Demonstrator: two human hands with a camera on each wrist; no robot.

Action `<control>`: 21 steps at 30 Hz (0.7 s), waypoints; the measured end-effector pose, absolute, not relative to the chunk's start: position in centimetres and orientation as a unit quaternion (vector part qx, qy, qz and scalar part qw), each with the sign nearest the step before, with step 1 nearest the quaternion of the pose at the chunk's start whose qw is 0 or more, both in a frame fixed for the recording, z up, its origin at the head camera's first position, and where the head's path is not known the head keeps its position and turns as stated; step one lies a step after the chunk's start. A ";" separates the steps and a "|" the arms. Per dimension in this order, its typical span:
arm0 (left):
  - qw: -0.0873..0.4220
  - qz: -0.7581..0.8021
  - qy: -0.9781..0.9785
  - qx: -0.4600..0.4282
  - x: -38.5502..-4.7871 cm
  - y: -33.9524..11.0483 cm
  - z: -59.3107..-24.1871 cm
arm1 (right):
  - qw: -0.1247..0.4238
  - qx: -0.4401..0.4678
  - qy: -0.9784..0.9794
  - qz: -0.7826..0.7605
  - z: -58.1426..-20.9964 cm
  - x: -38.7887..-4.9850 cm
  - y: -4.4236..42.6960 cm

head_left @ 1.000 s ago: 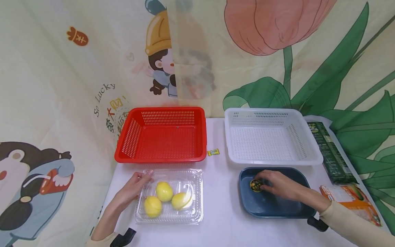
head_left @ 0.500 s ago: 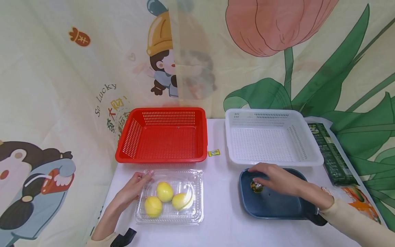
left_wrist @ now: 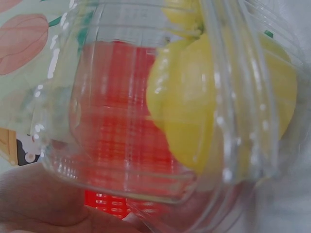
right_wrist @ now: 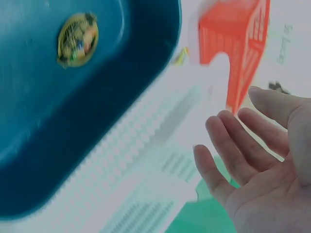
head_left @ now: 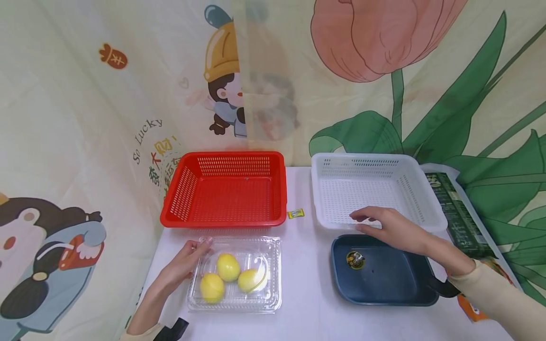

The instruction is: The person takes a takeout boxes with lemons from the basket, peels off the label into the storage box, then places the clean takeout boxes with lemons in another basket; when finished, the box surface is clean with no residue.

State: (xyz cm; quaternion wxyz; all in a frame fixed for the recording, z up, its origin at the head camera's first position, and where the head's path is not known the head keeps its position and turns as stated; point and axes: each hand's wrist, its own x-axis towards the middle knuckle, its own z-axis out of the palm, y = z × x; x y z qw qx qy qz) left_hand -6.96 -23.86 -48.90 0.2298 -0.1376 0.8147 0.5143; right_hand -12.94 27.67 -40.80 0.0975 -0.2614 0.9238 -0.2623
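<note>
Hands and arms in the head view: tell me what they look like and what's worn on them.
The left hand and right hand are bare, with no gloves. The left sleeve and right sleeve are plain cream. A black piece juts out by the left cuff, another by the right; their details are unclear.

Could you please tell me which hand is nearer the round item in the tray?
Right. In the head view, the right hand is up and right of the round item; the left hand is far left of it, holding the clear container.
</note>
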 end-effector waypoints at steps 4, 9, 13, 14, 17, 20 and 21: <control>0.231 0.512 0.815 -0.143 -7.0 -23.9 -48.8 | 0.058 -0.248 0.935 -0.247 -40.2 -14.5 29.6; 0.236 0.510 0.815 -0.144 -7.1 -24.0 -48.8 | 0.021 -0.217 0.946 -0.240 -39.8 -16.3 32.8; 0.240 0.507 0.816 -0.139 -7.1 -24.0 -48.8 | 0.010 -0.192 0.953 -0.235 -40.2 -17.2 35.2; 0.241 0.507 0.816 -0.138 -7.1 -24.0 -48.7 | 0.010 -0.185 0.954 -0.235 -40.3 -17.4 35.7; 0.241 0.505 0.817 -0.138 -7.1 -24.0 -48.7 | 0.015 -0.162 0.958 -0.236 -40.8 -17.9 37.0; 0.241 0.503 0.817 -0.143 -7.1 -24.0 -48.8 | 0.011 -0.147 0.962 -0.230 -41.3 -18.4 38.0; 0.240 0.502 0.818 -0.145 -7.1 -24.0 -48.8 | 0.006 -0.143 0.964 -0.226 -41.5 -18.5 38.4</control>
